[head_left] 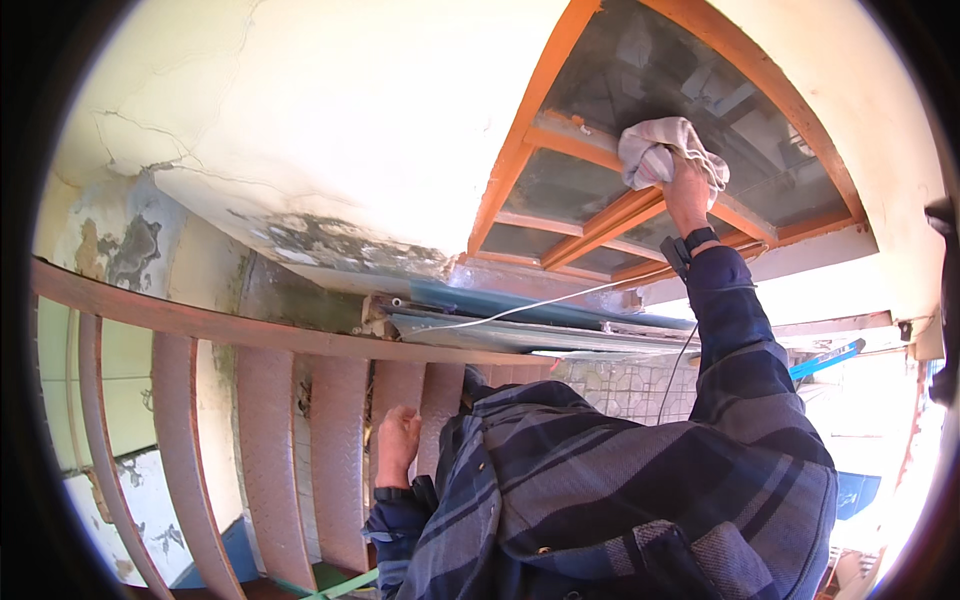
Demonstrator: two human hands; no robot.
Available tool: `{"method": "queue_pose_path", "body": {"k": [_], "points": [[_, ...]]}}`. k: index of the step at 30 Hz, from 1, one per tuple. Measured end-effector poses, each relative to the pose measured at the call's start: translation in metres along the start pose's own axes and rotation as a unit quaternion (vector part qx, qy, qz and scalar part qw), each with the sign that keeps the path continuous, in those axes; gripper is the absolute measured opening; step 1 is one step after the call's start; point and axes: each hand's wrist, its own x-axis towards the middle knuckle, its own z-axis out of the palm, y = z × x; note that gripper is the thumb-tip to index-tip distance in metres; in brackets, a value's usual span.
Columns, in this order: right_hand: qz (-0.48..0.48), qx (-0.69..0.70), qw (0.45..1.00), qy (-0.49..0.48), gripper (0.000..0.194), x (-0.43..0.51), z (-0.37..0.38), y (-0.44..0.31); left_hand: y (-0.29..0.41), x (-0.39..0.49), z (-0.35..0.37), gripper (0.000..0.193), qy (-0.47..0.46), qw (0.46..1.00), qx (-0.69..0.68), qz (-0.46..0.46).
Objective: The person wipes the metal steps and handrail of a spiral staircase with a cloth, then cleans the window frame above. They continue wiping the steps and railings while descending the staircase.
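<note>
My right hand [686, 193] reaches up and grips a bunched, pale striped cloth [651, 154]. The cloth lies against the window, where a dark glass pane [720, 97] meets a crossbar of the orange-painted wooden frame [562, 142]. My left hand [397, 441] hangs low in front of the metal stair treads, its fingers curled in, with nothing visible in it. Bands circle both wrists. Faint reflections and pale smudges show on the glass.
Brown metal stair treads [341, 450] descend beside a stringer [225, 319]. Below the window lie long bluish sheets [495, 334], crossed by a white cable [525, 306]. The plaster wall [322, 97] is cracked and stained. Patterned paving [622, 382] shows below.
</note>
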Motion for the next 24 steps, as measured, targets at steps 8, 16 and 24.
{"method": "queue_pose_path", "body": {"k": [8, 16, 24], "points": [[-0.085, 0.016, 0.996, 0.036, 0.058, 0.021, -0.008, -0.093, -0.035, -0.006, -0.029, 0.022, -0.021, 0.998, 0.025, -0.046], [-0.108, -0.047, 0.988, -0.100, 0.046, 0.052, 0.004, -0.130, -0.064, -0.020, -0.023, 0.022, -0.010, 0.999, -0.004, -0.033], [-0.167, -0.058, 0.980, -0.087, 0.047, 0.054, 0.002, -0.157, -0.088, -0.045, -0.017, 0.023, -0.003, 0.999, 0.002, -0.051]]}}
